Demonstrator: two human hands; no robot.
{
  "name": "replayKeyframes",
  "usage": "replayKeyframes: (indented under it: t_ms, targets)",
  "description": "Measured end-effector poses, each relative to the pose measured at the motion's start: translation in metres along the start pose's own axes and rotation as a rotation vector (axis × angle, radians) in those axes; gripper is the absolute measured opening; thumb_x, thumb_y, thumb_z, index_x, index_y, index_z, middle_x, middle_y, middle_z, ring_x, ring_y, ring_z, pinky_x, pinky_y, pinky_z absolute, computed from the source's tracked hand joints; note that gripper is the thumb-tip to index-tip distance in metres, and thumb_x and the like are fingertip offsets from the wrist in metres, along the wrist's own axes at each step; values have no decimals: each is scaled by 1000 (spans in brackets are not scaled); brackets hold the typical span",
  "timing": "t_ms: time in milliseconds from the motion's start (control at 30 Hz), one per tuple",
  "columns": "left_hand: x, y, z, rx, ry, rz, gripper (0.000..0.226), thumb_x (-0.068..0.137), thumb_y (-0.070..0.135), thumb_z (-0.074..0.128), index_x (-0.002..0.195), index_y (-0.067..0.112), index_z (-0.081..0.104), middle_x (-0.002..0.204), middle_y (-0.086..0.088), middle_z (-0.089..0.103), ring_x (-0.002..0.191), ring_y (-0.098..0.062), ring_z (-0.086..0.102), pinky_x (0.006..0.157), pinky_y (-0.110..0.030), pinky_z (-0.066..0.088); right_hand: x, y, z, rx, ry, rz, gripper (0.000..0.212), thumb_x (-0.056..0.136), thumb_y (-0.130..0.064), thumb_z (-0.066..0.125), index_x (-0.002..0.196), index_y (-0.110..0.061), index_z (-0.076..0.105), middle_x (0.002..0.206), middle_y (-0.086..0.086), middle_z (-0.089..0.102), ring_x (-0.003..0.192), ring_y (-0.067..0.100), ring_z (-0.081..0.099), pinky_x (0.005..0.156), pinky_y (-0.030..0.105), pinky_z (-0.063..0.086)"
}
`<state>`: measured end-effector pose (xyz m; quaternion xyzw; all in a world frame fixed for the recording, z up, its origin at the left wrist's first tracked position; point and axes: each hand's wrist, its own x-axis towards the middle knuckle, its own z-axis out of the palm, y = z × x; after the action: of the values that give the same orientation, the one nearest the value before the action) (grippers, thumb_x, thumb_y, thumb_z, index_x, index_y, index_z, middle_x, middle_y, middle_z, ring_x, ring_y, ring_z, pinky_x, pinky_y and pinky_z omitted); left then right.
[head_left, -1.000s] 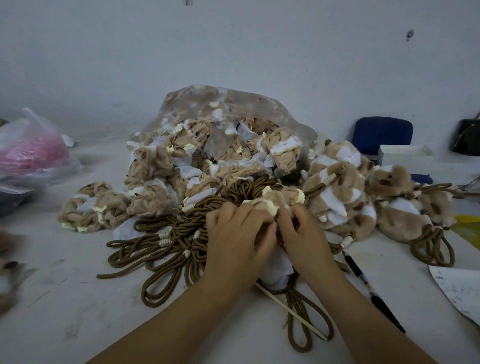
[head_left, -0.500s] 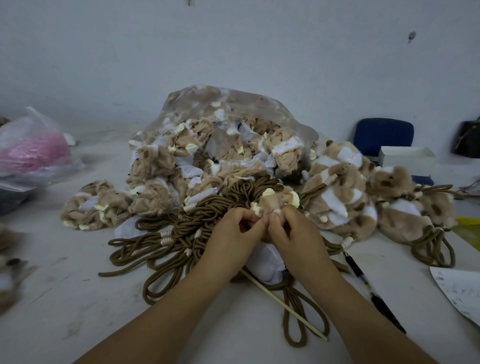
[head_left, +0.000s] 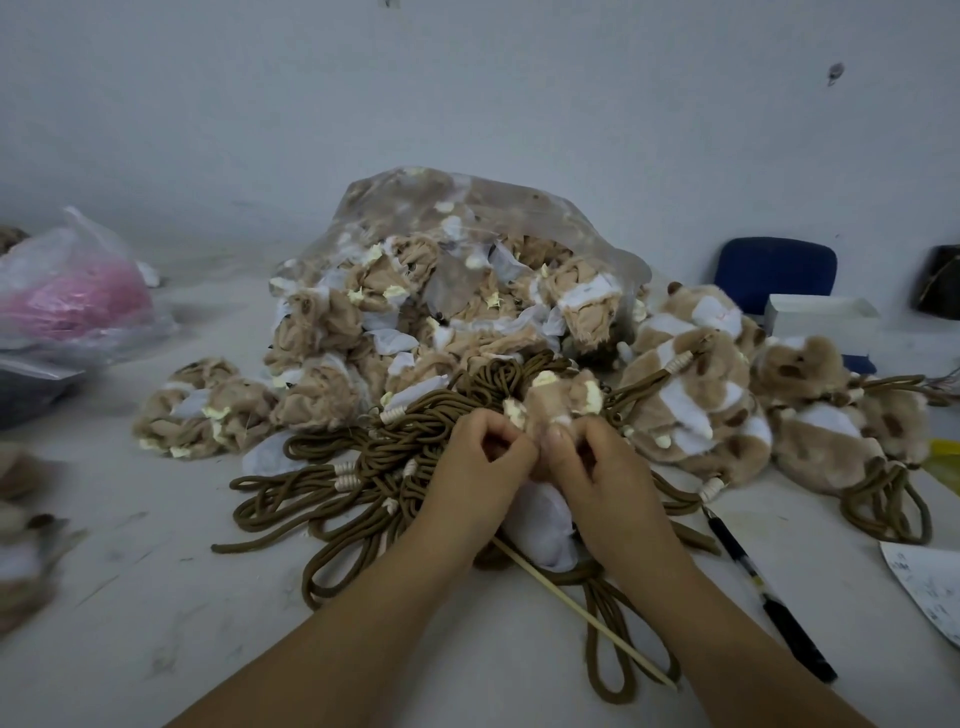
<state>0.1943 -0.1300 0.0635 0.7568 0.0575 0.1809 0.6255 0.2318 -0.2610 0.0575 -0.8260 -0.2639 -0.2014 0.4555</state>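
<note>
The plush piece (head_left: 558, 402) in front of the plastic bag (head_left: 519, 208) is fuzzy tan cloth with smooth white fabric. The bag is clear, glossy film. The cords (head_left: 431, 415) before it are matt brown woven rope. The stick (head_left: 584, 613) looks like pale bare wood.

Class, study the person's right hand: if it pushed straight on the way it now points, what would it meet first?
The right hand already pinches the tan plush piece, so that comes first. Beyond it the hand would probably meet the heap of brown cords, though depth is hard to judge.
</note>
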Motion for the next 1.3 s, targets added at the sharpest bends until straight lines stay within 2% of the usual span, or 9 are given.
replayKeyframes:
  t_ms: [133,200,267,367,467,667,900,1067,1300]
  targets:
    - [-3,-6,5,222,-76,235,59,88,38,68,133,46,31,145,16,26,134,2,32,102,-9,34,1,1,-6,134,5,137,29,92,-48,44,77,-25,50,69,-3,57,62,4,54,52,16,42]
    - [-3,-5,6,387,-65,432,76,92,36,64,151,41,16,158,22,3,147,1,7,115,-18,21,0,0,-4,161,-25,105,25,93,-47,46,78,-28,52,72,-6,59,63,3,55,53,15,42]
    - [0,-5,4,588,3,665,72,95,26,62,153,32,20,163,7,2,150,-12,8,119,-23,14,-2,-1,-1,149,-48,36,19,95,-39,48,78,-32,50,75,-9,56,66,1,54,55,11,40]
    - [5,-7,1,712,-23,730,57,91,18,65,145,20,47,149,-9,41,130,-31,41,109,-43,37,0,-1,-2,25,-59,-72,22,94,-26,53,76,-32,44,82,-11,45,71,3,46,60,12,36]
    - [6,-8,-2,775,-3,671,43,90,26,51,129,13,61,115,-11,58,100,-29,50,84,-43,47,0,-3,-2,-107,-38,-175,28,91,-16,59,70,-21,40,79,-8,37,72,9,39,61,18,32]
    - [11,-9,-3,914,-11,663,35,89,31,40,104,17,67,95,-4,55,85,-24,47,72,-40,40,-3,-13,2,-128,-92,-57,36,90,-26,50,63,-27,27,69,-8,36,61,7,37,57,27,28]
    - [11,-7,-10,891,50,656,27,79,39,44,80,16,58,82,-1,55,80,-26,51,66,-44,44,-6,-16,2,-71,-60,-37,39,90,-20,54,61,-24,28,61,-6,32,55,8,35,51,20,24]
    - [10,-5,-11,865,71,674,32,78,44,43,74,14,55,73,0,56,75,-26,55,64,-42,43,-7,-24,-3,-2,-18,-90,31,86,-33,47,64,-15,34,62,-7,31,56,9,33,52,29,32]
    - [19,-12,-19,913,222,780,33,80,36,47,66,8,57,61,-6,56,61,-30,58,63,-41,42,-8,-26,-6,24,20,-172,31,83,-37,41,63,-14,36,63,-7,34,56,8,34,51,21,28]
